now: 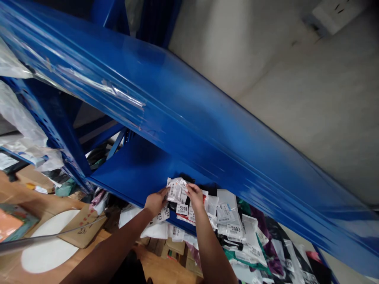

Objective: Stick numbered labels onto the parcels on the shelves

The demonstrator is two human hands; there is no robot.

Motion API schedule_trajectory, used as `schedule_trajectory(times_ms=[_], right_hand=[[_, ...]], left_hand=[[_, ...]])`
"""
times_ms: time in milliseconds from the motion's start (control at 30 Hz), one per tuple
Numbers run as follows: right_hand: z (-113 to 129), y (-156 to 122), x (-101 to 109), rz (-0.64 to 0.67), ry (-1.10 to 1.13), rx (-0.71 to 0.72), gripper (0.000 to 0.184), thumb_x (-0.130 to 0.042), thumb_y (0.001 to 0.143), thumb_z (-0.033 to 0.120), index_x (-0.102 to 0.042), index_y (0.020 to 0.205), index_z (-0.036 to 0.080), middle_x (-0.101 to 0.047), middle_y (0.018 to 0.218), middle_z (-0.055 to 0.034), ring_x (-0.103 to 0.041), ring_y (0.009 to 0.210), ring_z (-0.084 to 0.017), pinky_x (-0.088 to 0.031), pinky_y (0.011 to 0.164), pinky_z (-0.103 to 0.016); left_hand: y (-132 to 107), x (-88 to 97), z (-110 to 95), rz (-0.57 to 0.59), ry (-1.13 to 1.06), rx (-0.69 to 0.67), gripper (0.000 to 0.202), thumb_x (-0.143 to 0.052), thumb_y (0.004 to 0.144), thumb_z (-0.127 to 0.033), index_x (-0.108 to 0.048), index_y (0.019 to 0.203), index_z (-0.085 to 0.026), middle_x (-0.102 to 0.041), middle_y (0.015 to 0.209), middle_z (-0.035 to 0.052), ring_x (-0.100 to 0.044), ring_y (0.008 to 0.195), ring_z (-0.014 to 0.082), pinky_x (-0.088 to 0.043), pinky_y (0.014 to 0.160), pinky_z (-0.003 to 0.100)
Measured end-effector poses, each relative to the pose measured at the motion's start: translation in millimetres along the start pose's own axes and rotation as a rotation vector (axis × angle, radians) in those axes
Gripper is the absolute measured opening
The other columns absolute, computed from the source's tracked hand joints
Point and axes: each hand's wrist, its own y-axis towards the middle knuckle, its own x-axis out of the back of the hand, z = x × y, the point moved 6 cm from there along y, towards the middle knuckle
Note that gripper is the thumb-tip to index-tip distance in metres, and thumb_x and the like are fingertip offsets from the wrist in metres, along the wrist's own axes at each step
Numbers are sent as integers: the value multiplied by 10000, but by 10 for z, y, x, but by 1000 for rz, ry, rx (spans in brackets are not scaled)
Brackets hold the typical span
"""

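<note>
With the fingers of the left hand (pixel 155 202) curled inward, pinches the left side of a small packet (pixel 174 192); with the thumb and fingers of the right hand (pixel 195 196), grasps at the white label (pixel 183 184) by its upper right corner. Looks pale, crinkled and half see-through, with a printed patch on the front and "501" legible on the label. Sits near the front edge of a blue shelf (pixel 130 173), just above other parcels.

At far left, loose clear plastic (pixel 20 114) beside a blue rack upright (pixel 59 130); lower down, on wood-toned ground, a white rounded piece (pixel 44 244) with a brown carton (pixel 84 227) over its right edge. Just below the hands, a tag marked "5010" (pixel 181 209); to the right, crowded close together, a bag labelled "5003" (pixel 235 228), then a white one marked "3010" (pixel 255 250), next to purple wrapping (pixel 271 252).

Cannot read past "501", with the right fingertips in the way, nor tell whether pressing or peeling. Probably holds something soft, though too blurred inside to be sure. At the lower edge, both forearms cut off.
</note>
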Motion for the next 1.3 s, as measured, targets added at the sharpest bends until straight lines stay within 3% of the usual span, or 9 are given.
schedule_trajectory(times_ms=[133,300,500,1300], right_hand=[[93,-170,54,85,-45,-19,325,-696,645,504,-645,649,182,-644,613,-20,-579,572,-167,-474,551,-292],[158,-281,124,98,-121,15,323,-691,641,501,-636,639,182,-637,609,-19,-567,577,-165,-461,589,-297],[114,-378,-66,175,-194,51,302,-679,647,489,-629,625,192,-628,601,-17,-562,579,-169,-457,585,-291],[73,-274,-69,131,-297,-2,351,-675,617,524,-596,581,184,-615,546,-15,-553,522,-165,-434,536,-275]], left_hand=[[21,31,39,-34,-69,8,554,-523,818,-231,-412,1354,-317,-497,1377,-7,-577,1115,213,-460,884,288],[39,36,59,-37,-116,17,566,-553,788,-223,-441,1333,-321,-519,1357,-10,-568,1125,201,-444,901,275],[48,28,71,-38,-136,30,573,-568,766,-208,-460,1317,-323,-533,1343,-18,-577,1107,201,-445,890,276],[42,2,34,-25,-57,-4,565,-554,788,-226,-429,1335,-289,-518,1357,24,-609,1052,235,-477,834,312]])
